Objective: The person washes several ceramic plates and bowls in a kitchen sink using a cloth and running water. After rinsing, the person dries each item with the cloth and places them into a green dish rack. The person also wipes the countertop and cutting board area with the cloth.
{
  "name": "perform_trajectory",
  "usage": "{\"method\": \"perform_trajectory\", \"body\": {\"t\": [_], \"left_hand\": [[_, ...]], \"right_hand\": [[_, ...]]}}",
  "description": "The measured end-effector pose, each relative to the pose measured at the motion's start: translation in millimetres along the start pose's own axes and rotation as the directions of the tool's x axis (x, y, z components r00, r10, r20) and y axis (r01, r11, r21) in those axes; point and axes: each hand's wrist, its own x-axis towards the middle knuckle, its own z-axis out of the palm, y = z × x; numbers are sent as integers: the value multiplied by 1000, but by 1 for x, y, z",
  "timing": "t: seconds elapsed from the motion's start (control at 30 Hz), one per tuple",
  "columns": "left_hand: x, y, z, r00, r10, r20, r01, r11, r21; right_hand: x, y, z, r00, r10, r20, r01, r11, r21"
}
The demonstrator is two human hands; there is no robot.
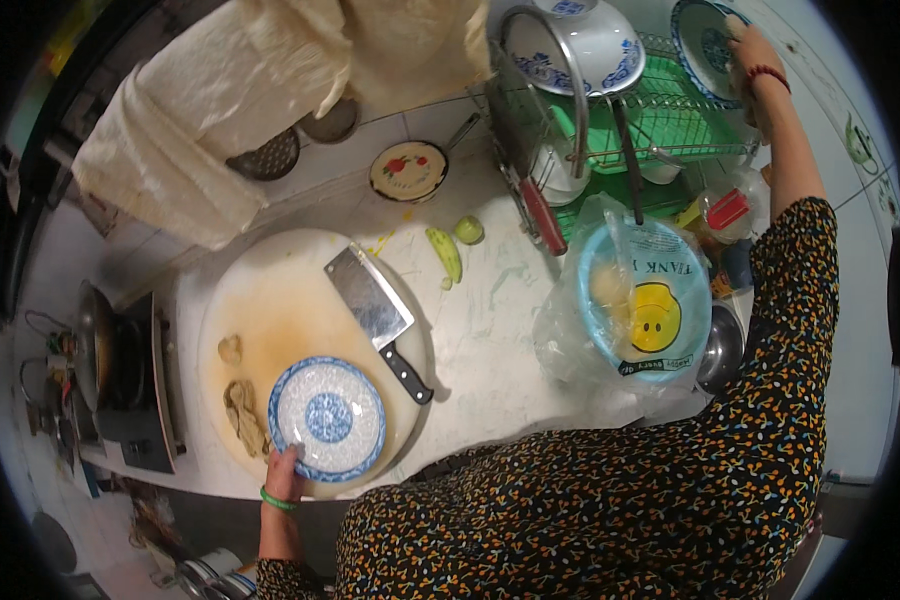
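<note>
My left hand [283, 474], with a green band at the wrist, grips the rim of a blue-and-white patterned plate [328, 420] over the round cutting board [270, 262]. A cleaver [371, 296] lies on the board's right side, its black handle pointing down. Left of the plate are a crumpled brownish piece [246, 416] and a small pale lump [229, 349]. At the upper right my right hand [757, 60], wearing a red bead bracelet, holds the rim of another blue-rimmed plate [709, 49] at the dish rack [667, 146]. Something beige and cloth-like shows beside that hand.
A cut green vegetable piece [445, 255] and a round green one [469, 230] lie on the counter [487, 337]. A bag-covered blue basin [589, 300] stands right. A red-handled knife [544, 217] hangs by the rack. A wok [94, 345] stands far left; beige cloth [217, 97] hangs above.
</note>
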Motion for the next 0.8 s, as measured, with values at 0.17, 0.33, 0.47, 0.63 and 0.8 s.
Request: {"method": "perform_trajectory", "body": {"t": [0.17,0.33,0.47,0.63,0.8], "left_hand": [[7,0,-14,999,-31,-8,31,999,9],[13,-3,-4,998,-13,58,14,1000,-3],[21,-5,-17,994,8,105,-2,999,-54],[34,-13,-32,979,110,170,-96,992,-88],[50,-20,-22,976,121,178,-87,978,-188]], "right_hand": [[-17,3,-8,981,106,-165,-93,992,84],[-47,22,-55,902,320,-290,-135,848,513],[-120,-22,-84,976,211,52,-86,152,985],[-248,-123,-88,967,-138,216,-245,-249,937],[-342,-230,-95,835,-438,332,-464,-238,853]]}}
